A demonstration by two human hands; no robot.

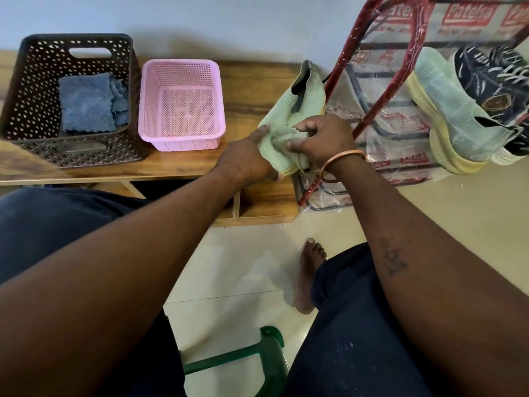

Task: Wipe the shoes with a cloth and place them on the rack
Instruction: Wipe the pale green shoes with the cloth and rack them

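A pale green knit shoe with a yellowish sole lies at the right end of the wooden bench, heel away from me. My left hand holds its toe end, forefinger stretched along the upper. My right hand, with a copper bangle on the wrist, grips a bunched pale cloth pressed against the shoe. The red-framed shoe rack, wrapped in printed plastic, stands just right of the bench. A matching green shoe and a dark blue patterned shoe sit on it.
A dark perforated basket at the bench's left holds folded blue cloths. A pink perforated basket stands beside it. My knees, one bare foot on the tiled floor and a green stool frame fill the foreground.
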